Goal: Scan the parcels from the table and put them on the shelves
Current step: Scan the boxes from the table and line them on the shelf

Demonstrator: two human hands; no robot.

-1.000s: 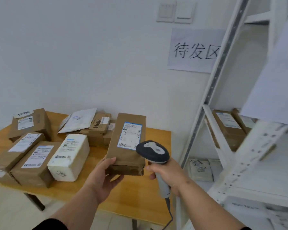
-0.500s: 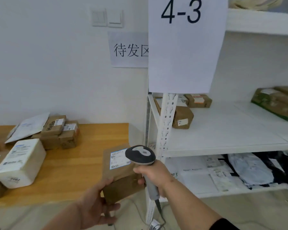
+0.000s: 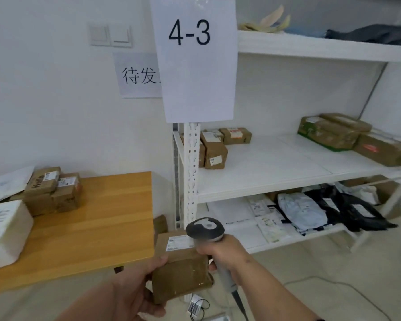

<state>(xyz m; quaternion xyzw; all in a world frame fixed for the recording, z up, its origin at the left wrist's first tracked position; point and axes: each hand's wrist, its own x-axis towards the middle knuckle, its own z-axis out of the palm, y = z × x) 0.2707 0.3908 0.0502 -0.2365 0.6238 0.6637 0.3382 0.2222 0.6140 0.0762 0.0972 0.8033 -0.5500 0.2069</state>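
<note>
- Shelves (image 3: pixel 264 181) of white metal stand at the right — brown boxes lie on the middle level, soft bags on the lower one, and a sheet marked "4-3" (image 3: pixel 195 61) hangs on the post.
- Wooden table (image 3: pixel 90 228) at the left carries several parcels.
- Brown parcel (image 3: pixel 181 272) is off the table, in front of the shelf post, label facing up.
- Left hand (image 3: pixel 134 290) grips its near edge.
- Right hand (image 3: pixel 225 253) is closed around the scanner (image 3: pixel 206 230) handle, just beside the parcel.
</note>
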